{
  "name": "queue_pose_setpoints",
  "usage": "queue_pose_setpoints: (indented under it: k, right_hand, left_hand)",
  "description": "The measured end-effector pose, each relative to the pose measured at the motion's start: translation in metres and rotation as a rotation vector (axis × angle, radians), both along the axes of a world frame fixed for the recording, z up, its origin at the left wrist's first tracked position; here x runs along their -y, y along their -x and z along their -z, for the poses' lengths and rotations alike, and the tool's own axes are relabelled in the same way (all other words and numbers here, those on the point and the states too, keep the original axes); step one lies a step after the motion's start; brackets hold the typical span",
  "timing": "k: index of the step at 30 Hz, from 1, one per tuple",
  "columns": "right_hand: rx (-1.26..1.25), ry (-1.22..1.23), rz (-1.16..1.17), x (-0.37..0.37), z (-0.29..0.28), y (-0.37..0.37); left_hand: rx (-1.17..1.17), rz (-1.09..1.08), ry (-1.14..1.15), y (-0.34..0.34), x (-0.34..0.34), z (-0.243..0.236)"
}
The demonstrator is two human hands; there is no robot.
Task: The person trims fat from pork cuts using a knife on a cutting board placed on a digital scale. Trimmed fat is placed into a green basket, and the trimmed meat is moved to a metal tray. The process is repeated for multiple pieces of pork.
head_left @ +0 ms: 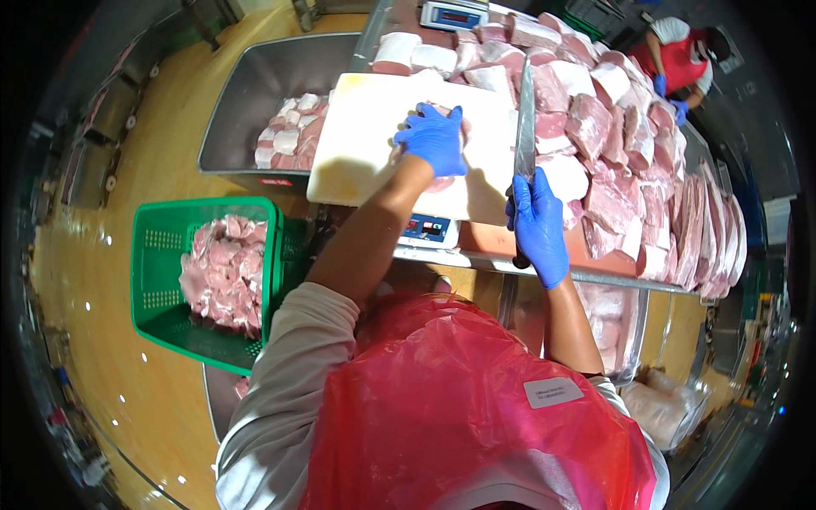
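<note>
My left hand (pixel 433 140), in a blue glove, lies spread and flat on a piece of raw meat (pixel 441 184) on the white cutting board (pixel 357 127). Most of that piece is hidden under the palm and fingers. To the right of the board, my right hand (pixel 539 221), gloved in blue too, is closed round the handle of a knife (pixel 526 119). The long blade points away from me, over the meat pieces, and its dark handle end shows below the hand. Many pale pink meat chunks (pixel 589 123) with white fat are piled beyond and right of the board.
A blue-and-white scale (pixel 429 229) sits below the board's near edge, another scale (pixel 454 15) at the far end. Left are a metal tub (pixel 229 106) of meat pieces and a green basket (pixel 161 327) of trimmings. A co-worker (pixel 680 55) in a red apron stands far right.
</note>
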State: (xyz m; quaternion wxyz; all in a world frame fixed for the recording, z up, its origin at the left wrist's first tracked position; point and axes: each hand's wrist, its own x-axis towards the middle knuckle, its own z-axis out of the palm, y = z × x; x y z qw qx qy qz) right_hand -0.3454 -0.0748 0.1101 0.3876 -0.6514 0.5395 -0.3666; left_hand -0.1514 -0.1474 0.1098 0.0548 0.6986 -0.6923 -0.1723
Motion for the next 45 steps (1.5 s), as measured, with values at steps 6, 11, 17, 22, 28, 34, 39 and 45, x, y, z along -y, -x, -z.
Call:
queue_pose_setpoints:
  k: [6, 11, 17, 22, 28, 34, 39, 45]
  right_hand:
    - [-0.048, -0.060, 0.063, -0.012, 0.032, 0.066]
    - [-0.205, -0.091, 0.185, -0.034, 0.061, 0.107]
    - [-0.422, 0.139, -0.049, -0.040, 0.073, 0.077]
    - [-0.507, 0.169, -0.340, -0.028, 0.056, 0.004]
    - [-0.549, 0.222, -0.520, -0.016, 0.050, -0.082]
    - [-0.510, 0.209, -0.474, 0.002, 0.036, -0.136]
    - [-0.659, 0.161, -0.499, 0.001, 0.026, -0.151]
    - [-0.952, 0.090, -0.707, -0.040, 0.050, -0.066]
  left_hand:
    - [0.132, 0.938, 0.224, -0.078, 0.010, 0.009]
    - [-0.444, 0.470, 0.467, -0.148, -0.012, -0.012]
    - [-0.679, -0.031, 0.457, -0.161, -0.086, 0.048]
    - [-0.548, -0.106, 0.628, -0.111, -0.101, 0.092]
    - [-0.704, -0.353, 0.799, -0.085, -0.119, 0.108]
    - [-0.668, -0.116, 0.993, -0.100, -0.099, 0.098]
    - [-0.720, -0.321, 0.877, -0.095, -0.103, 0.105]
    - [-0.656, -0.330, 0.946, -0.103, -0.110, 0.107]
